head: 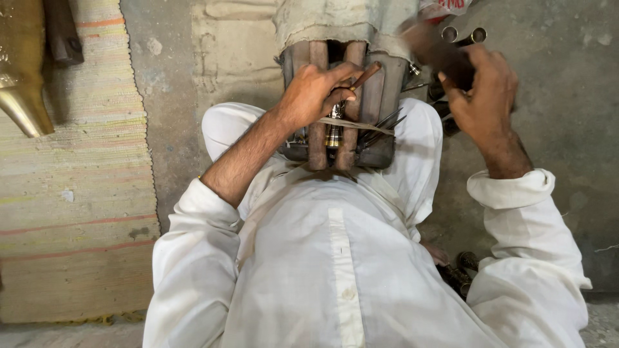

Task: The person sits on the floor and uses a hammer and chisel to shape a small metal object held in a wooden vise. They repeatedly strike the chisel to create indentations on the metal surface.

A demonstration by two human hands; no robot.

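Note:
I sit on the floor in white clothes with a wooden block vise (361, 90) held between my knees. My left hand (316, 93) pinches a thin brown punch-like tool (364, 76), its tip set on a small shiny brass piece (334, 132) clamped between the wooden bars. A cord runs across the block just below my fingers. My right hand (483, 96) is raised to the right of the block, closed on a dark, blurred hammer-like tool (432, 48).
A striped woven mat (71, 193) covers the floor on the left, with a brass horn-shaped object (22, 96) at its upper edge. Metal tubes (461, 35) lie beyond the block. Small dark metal parts (461, 274) rest by my right elbow. Bare concrete floor (574, 96) lies to the right.

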